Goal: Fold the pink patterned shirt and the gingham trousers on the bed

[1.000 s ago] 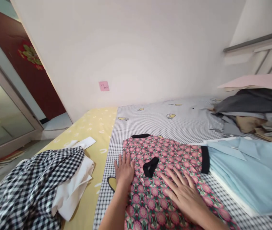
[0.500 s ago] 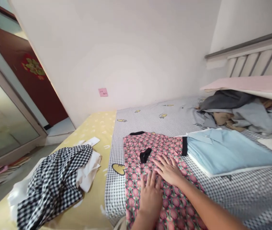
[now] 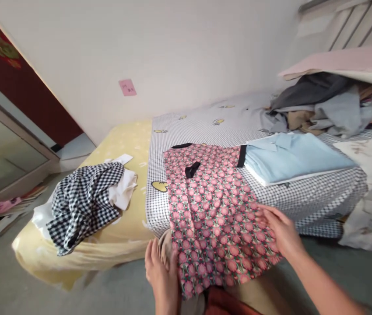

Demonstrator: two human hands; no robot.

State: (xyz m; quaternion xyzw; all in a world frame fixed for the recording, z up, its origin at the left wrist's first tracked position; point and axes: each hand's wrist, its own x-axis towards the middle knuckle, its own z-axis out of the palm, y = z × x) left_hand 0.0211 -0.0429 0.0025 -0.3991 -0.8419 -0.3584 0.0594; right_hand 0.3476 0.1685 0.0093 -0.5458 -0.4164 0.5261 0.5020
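Note:
A pink floral dress (image 3: pixel 219 210) with black trim lies front-up over the bed edge, its lower part hanging toward me. One black-cuffed sleeve is folded onto the chest; the other points right. At the dress's lower left edge, my left hand (image 3: pixel 162 273) is open, thumb apart from its fingers and touching the fabric's side. My right hand (image 3: pixel 281 232) is closed on the right edge of the skirt, fingertips on top of the cloth; its thumb is mostly hidden. Beside the right sleeve lies a folded light blue shirt (image 3: pixel 297 155) on white cloth.
A crumpled black-and-white checked garment (image 3: pixel 84 197) lies with white cloth on the yellow part of the bed (image 3: pixel 130 135). Grey and brown clothes (image 3: pixel 330 103) are heaped at the back right under a pink board-like sheet (image 3: pixel 343 61). A white patterned cloth (image 3: pixel 370 192) hangs at right.
My hands have left the middle of the dress and moved apart to its lower left and right edges. The view has tilted down, showing the hem and floor.

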